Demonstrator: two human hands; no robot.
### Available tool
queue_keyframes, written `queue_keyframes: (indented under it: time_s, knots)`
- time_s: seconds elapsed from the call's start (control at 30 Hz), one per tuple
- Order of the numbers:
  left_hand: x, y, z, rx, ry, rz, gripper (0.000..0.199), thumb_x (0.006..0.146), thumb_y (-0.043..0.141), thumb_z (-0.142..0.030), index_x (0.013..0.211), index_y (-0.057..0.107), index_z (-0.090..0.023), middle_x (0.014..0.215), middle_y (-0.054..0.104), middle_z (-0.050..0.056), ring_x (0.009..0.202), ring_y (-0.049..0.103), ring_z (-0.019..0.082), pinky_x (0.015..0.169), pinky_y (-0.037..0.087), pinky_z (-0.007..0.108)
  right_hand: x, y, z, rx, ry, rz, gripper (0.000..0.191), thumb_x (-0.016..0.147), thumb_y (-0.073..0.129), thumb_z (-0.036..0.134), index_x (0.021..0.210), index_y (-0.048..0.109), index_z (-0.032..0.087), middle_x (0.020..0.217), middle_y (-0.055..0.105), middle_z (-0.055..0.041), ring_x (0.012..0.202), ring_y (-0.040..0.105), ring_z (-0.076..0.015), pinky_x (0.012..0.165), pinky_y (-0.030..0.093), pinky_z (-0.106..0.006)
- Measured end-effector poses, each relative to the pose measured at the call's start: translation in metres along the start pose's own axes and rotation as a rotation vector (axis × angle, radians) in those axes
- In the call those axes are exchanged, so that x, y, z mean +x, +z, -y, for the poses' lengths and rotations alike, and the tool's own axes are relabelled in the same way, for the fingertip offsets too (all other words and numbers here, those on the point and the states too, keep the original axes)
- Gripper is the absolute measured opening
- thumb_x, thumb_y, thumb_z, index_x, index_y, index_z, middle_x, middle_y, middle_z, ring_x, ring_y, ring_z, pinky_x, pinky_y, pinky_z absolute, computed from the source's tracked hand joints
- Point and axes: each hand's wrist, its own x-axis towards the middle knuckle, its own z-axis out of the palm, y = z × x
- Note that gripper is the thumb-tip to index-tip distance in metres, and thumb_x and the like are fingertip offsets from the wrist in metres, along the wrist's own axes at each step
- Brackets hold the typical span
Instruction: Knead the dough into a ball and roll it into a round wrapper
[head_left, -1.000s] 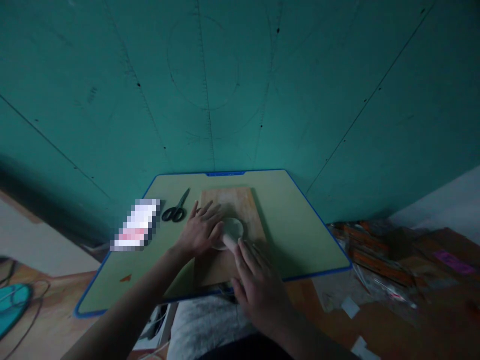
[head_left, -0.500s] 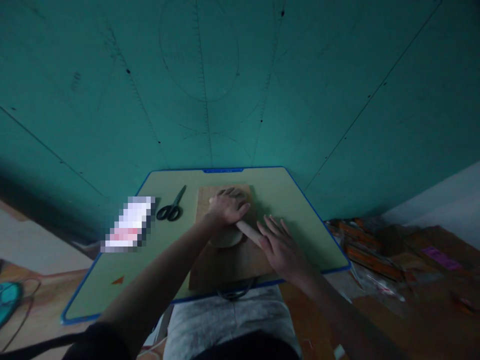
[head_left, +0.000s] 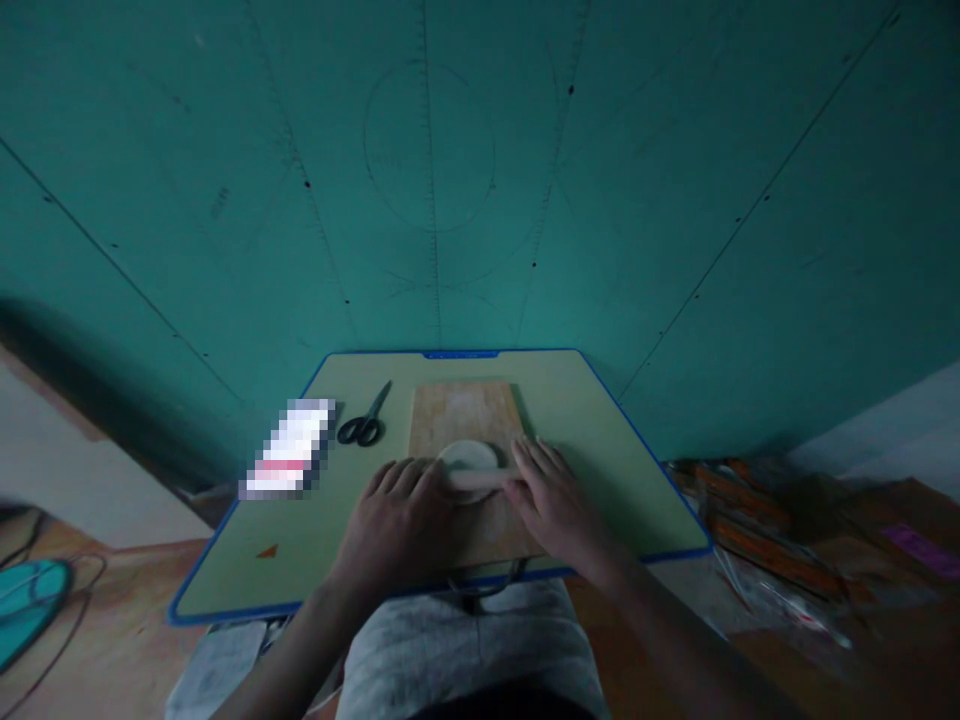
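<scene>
A pale wooden rolling pin point(head_left: 480, 480) lies level across a flat, round piece of whitish dough point(head_left: 466, 456) on a wooden cutting board point(head_left: 463, 408). My left hand point(head_left: 397, 515) bears on the pin's left end, fingers bent over it and covering that end. On the other end rests my right hand point(head_left: 551, 492), its fingers laid over the pin and the thumb along the near side. Part of the dough shows beyond the pin and a thin strip on the near side.
The board sits on a small light-topped table point(head_left: 637, 500) with a blue edge, against a green wall point(head_left: 465, 200). Black-handled scissors point(head_left: 365, 425), a blurred-out phone-like object point(head_left: 289, 450) and a small orange triangle point(head_left: 268, 551) lie at left. Boxes point(head_left: 892, 530) stand at right on the floor.
My left hand has moved from the far side of the board back to the near left. The pin has turned from slanted to level across the dough. The view has tilted and shifted slightly.
</scene>
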Motion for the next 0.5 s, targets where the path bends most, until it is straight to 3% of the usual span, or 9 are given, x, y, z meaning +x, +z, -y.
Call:
queue_keyframes:
  time_s: [0.13, 0.33, 0.5]
  knots:
    - [0.000, 0.007, 0.000, 0.075, -0.037, -0.047, 0.040, 0.098, 0.047, -0.038, 0.126, 0.057, -0.012, 0.125, 0.067, 0.018, 0.115, 0.062, 0.032, 0.098, 0.049, 0.047, 0.039, 0.001, -0.005, -0.051, 0.031, 0.042, 0.055, 0.103, 0.034, 0.043, 0.140, 0.056, 0.008, 0.146, 0.053, -0.0184, 0.142, 0.041, -0.0321, 0.118, 0.030, -0.047]
    - [0.044, 0.020, 0.027, 0.138, -0.220, 0.020, 0.052, 0.099, 0.042, -0.051, 0.127, 0.061, -0.013, 0.133, 0.063, 0.020, 0.129, 0.054, 0.037, 0.102, 0.047, 0.049, 0.097, 0.010, -0.011, -0.063, 0.119, 0.125, 0.053, 0.103, 0.032, 0.045, 0.137, 0.059, 0.014, 0.148, 0.052, -0.0155, 0.144, 0.038, -0.0291, 0.120, 0.022, -0.046]
    - [0.076, 0.025, 0.048, 0.124, -0.304, 0.092, 0.058, 0.098, 0.037, -0.055, 0.126, 0.062, -0.010, 0.137, 0.058, 0.025, 0.132, 0.050, 0.041, 0.100, 0.046, 0.053, 0.137, 0.017, -0.021, -0.037, 0.108, 0.183, 0.045, 0.104, 0.030, 0.039, 0.133, 0.060, 0.020, 0.142, 0.057, -0.0118, 0.134, 0.047, -0.0236, 0.112, 0.032, -0.041]
